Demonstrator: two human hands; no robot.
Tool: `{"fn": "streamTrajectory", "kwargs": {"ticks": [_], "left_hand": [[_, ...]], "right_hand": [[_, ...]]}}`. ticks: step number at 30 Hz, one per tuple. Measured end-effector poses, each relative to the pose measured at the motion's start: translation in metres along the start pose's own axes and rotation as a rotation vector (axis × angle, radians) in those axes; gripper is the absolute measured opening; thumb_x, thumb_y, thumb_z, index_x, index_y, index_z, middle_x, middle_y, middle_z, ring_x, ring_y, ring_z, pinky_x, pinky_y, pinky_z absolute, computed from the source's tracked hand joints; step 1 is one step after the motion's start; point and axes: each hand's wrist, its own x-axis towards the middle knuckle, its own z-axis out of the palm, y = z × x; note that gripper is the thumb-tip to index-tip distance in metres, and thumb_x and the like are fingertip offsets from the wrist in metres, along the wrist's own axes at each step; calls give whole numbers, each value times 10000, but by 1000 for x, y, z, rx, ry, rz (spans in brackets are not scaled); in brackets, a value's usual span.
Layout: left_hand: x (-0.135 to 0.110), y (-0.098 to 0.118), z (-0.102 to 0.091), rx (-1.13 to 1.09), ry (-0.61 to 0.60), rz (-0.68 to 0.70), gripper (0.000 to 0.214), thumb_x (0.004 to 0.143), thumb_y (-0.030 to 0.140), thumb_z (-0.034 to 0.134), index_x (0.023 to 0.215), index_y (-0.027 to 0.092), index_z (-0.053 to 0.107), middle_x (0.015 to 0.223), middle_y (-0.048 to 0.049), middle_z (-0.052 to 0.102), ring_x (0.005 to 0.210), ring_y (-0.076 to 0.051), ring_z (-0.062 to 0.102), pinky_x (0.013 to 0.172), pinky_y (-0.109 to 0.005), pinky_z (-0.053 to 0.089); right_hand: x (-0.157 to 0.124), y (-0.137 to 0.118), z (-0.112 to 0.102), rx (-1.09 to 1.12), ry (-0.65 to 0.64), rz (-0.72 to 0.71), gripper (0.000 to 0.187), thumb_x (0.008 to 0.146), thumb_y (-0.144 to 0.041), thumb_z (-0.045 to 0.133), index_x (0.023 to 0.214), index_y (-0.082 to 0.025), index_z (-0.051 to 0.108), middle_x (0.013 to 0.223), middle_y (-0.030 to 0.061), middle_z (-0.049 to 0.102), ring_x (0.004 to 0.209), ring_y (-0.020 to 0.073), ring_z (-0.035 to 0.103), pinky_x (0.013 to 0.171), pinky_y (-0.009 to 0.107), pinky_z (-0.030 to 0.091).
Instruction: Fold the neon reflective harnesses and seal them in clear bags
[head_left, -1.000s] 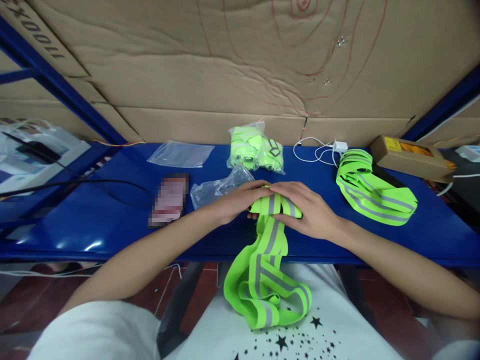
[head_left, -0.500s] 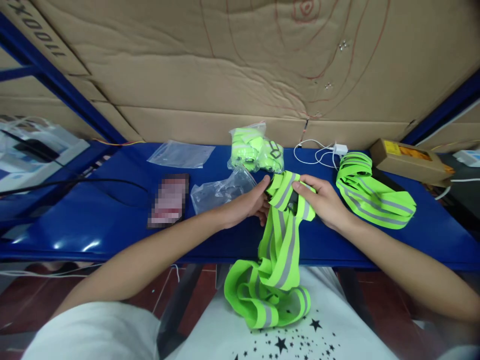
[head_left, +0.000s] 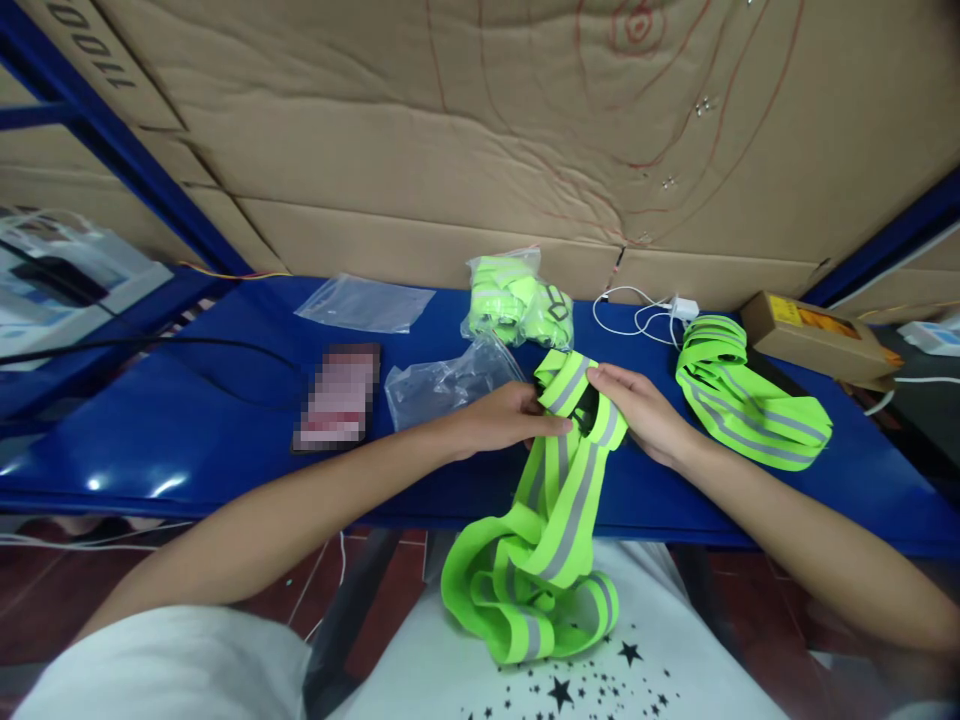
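Strap is hanging to the right of the clear bag, its upper folds risking coming undone.

The right hand is pinching those folds between thumb and fingers; the left hand, just beside the bag, is lying against their near side, though whether it is gripping I cannot tell. Lower loops are spilling nearer the wearer than the bag, against the white shirt, and their weight is probably tugging downward, so a slackening pinch could be letting the folds spring apart. Those loops are overlapping loosely and might be twisting or tangling if pulled. The left wrist is crossing close to the bag, so a careless sweep could be dragging it along.
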Motion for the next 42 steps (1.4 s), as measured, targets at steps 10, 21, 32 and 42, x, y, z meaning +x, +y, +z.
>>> {"fn": "streamTrajectory", "kwargs": {"ticks": [10, 21, 32, 42], "left_hand": [[5, -11, -2, 118, 170, 284, 1006, 719, 383, 915, 1501, 239, 300, 1302, -140, 624, 1018, -273, 707, 874, -442, 604], [3, -12, -8, 730, 176, 799, 396, 889, 421, 773, 1239, 257, 685, 1411, -126, 575, 1331, -289, 590, 1127, -440, 507], [3, 9, -19, 206, 511, 155, 199, 927, 414, 697, 992, 227, 674, 798, 26, 684, 689, -144, 618, 616, -258, 465], [1, 6, -24, -265, 304, -70, 730, 789, 329, 856, 1378, 325, 425, 1193, -27, 651, 936, -181, 693, 747, -277, 577]], "right_hand": [[2, 1, 0, 111, -40, 74, 345, 803, -506, 835, 948, -199, 773, 902, 25, 801, 739, 183, 728, 739, 292, 569], [-3, -1, 1, 158, -81, 186, 388, 853, -552, 777, 1035, -210, 791, 930, 37, 814, 830, 210, 766, 775, 292, 600], [4, -7, -19, 241, -246, 58, 956, 663, -589, 924, 1502, -407, 506, 1534, 44, 557, 1338, 312, 606, 1094, 447, 507], [37, 3, -17, 67, -106, 68, 351, 879, -434, 802, 1166, -238, 754, 1000, 11, 771, 941, 183, 707, 853, 276, 549]]}}
